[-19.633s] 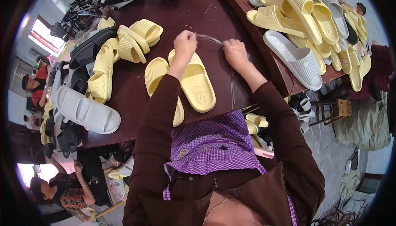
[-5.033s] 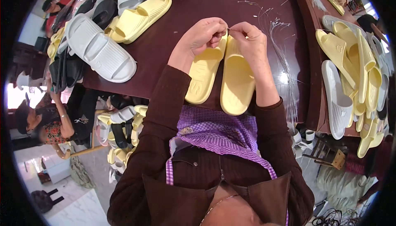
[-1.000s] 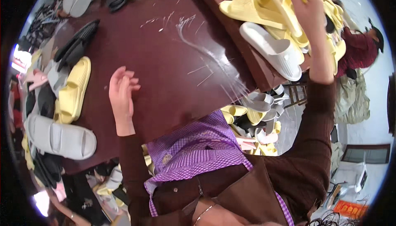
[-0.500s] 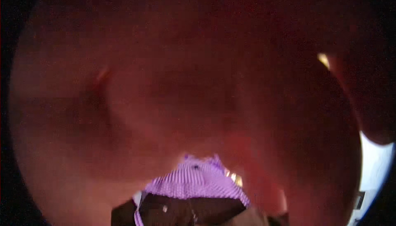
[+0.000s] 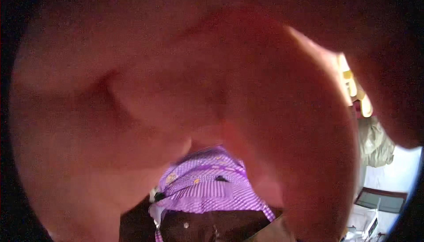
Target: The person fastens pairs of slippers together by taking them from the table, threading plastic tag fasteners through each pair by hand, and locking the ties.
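Note:
My left hand fills the left side of the head view, very close to the camera and blurred. My right hand covers the middle and right in the same way. The two meet near the top middle, and I cannot make out where one ends. Both sets of fingers are too near and smeared to read, and nothing held can be made out. In the gap below them shows a purple-and-white checked cloth, like an apron, with small coloured marks and a thin strap.
Below the cloth lies a dark area. Past my right hand, a pale crumpled cloth or bag hangs by a white wall, under yellow-and-white things. Lower down are a dark-framed grey panel and white objects.
My right hand has shifted left, uncovering more of the room at the right edge. More of the purple cloth shows between the hands, and the view is brighter.

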{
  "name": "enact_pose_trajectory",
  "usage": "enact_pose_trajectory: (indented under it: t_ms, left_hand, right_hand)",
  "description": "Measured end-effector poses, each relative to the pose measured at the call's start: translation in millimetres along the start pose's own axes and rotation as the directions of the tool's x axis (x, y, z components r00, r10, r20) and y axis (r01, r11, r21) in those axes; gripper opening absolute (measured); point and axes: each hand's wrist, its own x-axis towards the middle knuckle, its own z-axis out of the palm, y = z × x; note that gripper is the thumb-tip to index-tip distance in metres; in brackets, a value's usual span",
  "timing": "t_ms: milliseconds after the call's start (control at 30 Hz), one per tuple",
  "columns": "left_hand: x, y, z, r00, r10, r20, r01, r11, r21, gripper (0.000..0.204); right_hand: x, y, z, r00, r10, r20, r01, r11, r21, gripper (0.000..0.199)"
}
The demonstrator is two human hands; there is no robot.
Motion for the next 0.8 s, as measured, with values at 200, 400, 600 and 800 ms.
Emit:
enact_pose_trajectory:
  t_ms: [200,400,600,800]
  left_hand:
    - [-16.1,34.9,14.9,0.983,-0.181,-0.016,0.182,0.979,0.091,0.076]
    - [-129.5,6.9,-37.2,0.641,-0.612,-0.464,0.763,0.440,0.473,0.041]
    - [-164.5,-19.2,-55.1,0.581,-0.523,-0.624,0.801,0.232,0.551,0.031]
    - [-146.3,-36.7,-49.3,0.580,-0.497,-0.645,0.797,0.182,0.576,0.025]
  right_hand:
    - [-9.3,79.2,64.3,0.994,0.104,-0.037,-0.104,0.994,-0.015,0.061]
    - [13.0,66.3,61.7,0.981,0.168,0.095,-0.159,0.983,-0.097,0.057]
    - [16.8,107.3,93.9,0.998,0.067,0.014,-0.068,0.935,0.349,0.051]
    - [35.1,127.7,142.7,0.992,0.094,-0.084,-0.017,0.761,0.649,0.053]
